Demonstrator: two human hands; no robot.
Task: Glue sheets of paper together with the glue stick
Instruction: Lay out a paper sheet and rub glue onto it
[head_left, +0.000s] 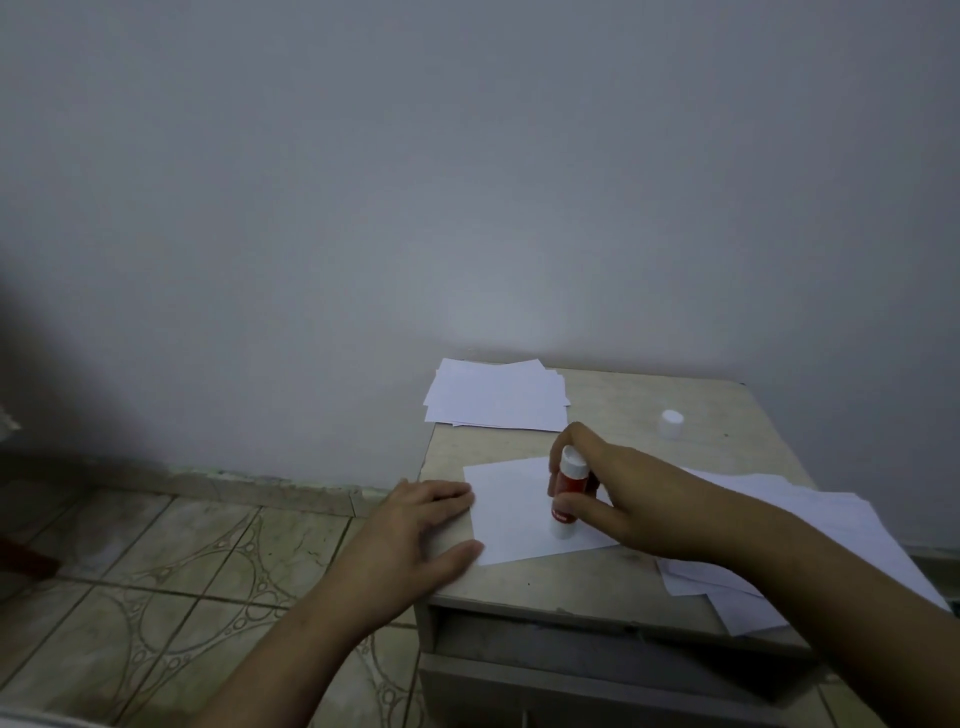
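The red-and-white glue stick (567, 492) stands nearly upright, its lower end pressed onto a single white sheet (519, 512) lying in the middle of the bench (613, 582). The right hand (618, 499) has its grip curled round the barrel, fingers and thumb wrapping the labelled middle. That looks the sensible place to hold: the tube seems light, stiff and smooth, so a low grasp should steady it. The sheet is thin and likely to slide or crumple, so the left hand (415, 525) lies flat, fingers straight, pinning its left edge. The white cap (671, 422) stands apart toward the back. A paper stack (493, 397) sits at the far corner; loose sheets (810, 535) lie under the right forearm.
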